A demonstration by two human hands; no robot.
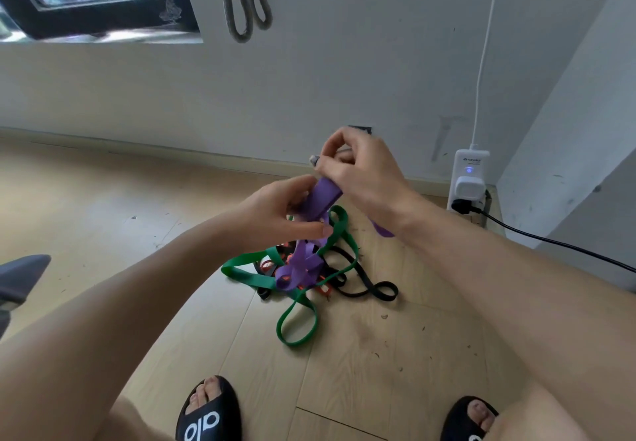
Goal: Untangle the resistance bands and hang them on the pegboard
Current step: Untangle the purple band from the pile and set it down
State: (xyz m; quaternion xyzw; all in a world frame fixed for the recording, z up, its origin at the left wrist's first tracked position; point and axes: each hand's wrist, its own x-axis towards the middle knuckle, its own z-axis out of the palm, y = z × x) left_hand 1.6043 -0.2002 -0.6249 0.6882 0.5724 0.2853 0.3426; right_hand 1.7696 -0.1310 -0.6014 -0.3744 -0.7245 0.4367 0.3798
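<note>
While the tangled heap of green, black and red rubber bands [309,275] lies on the pale wooden floor [103,206], both hands work just above the heap. The left hand [275,210] and right hand [358,168] curl their fingers around the wide purple rubber band [321,198], seemingly lifting it free. Beyond the heap, grey rope loops [246,0] hang on the wall.

The grey looped rope [245,0] on the wall runs off the top edge — its hanging point is unseen. The tangled orange rubber band [323,290] lies mostly buried under purple and green ones; both black sandals [208,409] are cropped below.
</note>
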